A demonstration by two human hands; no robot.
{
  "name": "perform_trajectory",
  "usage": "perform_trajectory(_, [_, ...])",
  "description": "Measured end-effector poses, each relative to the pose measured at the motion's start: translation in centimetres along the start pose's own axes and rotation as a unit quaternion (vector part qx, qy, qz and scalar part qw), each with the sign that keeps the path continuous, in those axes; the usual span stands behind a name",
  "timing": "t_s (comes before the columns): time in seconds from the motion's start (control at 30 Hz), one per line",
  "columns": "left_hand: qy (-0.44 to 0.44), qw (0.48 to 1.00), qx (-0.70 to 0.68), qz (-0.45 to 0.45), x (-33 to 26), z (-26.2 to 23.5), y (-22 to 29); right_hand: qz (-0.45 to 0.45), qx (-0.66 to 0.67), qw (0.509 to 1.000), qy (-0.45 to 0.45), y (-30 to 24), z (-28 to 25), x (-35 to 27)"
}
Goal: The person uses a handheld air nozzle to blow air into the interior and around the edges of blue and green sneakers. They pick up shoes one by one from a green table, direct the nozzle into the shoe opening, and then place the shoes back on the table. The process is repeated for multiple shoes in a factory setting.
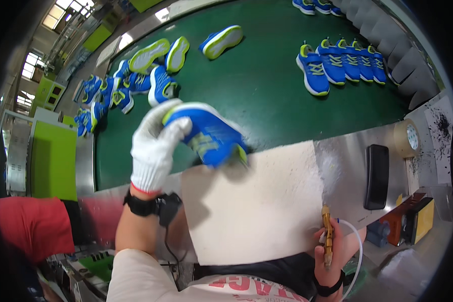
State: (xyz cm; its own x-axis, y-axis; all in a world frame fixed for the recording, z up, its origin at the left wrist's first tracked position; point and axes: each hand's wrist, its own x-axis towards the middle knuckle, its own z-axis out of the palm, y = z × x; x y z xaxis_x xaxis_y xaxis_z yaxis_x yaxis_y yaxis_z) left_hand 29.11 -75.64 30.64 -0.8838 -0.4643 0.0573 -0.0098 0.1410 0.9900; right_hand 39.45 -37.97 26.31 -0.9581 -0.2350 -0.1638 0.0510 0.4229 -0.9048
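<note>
My left hand [158, 141], in a white knitted glove, grips a blue sneaker [206, 133] with lime-green trim by one end. The shoe is tilted and smeared by motion, raised over the far left edge of a cream sheet [251, 206]. My bare right hand [329, 249] is wrapped round a slim brass nozzle tool [327, 236] at the sheet's right side, its tip pointing away from me. A white hose [360, 246] curves from beside the tool down along my wrist. Whether anything comes out of the nozzle, I cannot tell.
Loose blue sneakers [108, 90] lie jumbled at the left of the green belt [256, 95]; a row of them [345, 65] stands at the right. A black phone [376, 176] and a tape roll [406, 138] sit on the metal ledge. At far left is a person's red garment [32, 226].
</note>
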Motion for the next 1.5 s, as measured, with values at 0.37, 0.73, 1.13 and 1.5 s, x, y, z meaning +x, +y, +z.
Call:
perform_trajectory(0.37, [-0.426,0.890,-0.053,0.154,-9.3,5.9,-0.9,-0.240,0.360,0.891,-0.138,-3.9,2.1,-2.7])
perform_trajectory(0.73, [-0.503,0.839,-0.196,0.073,-7.0,11.6,-0.8,-0.255,0.310,0.913,-0.076,-1.8,-0.5,-0.9])
perform_trajectory(1.13, [-0.338,0.881,-0.295,-0.150,-6.3,10.8,-5.7,-0.195,0.435,0.876,-0.072,3.5,2.9,-1.3])
perform_trajectory(1.5, [-0.134,0.952,-0.199,-0.192,-9.3,7.9,-6.2,-0.007,0.554,0.828,-0.090,4.7,2.3,-3.9])
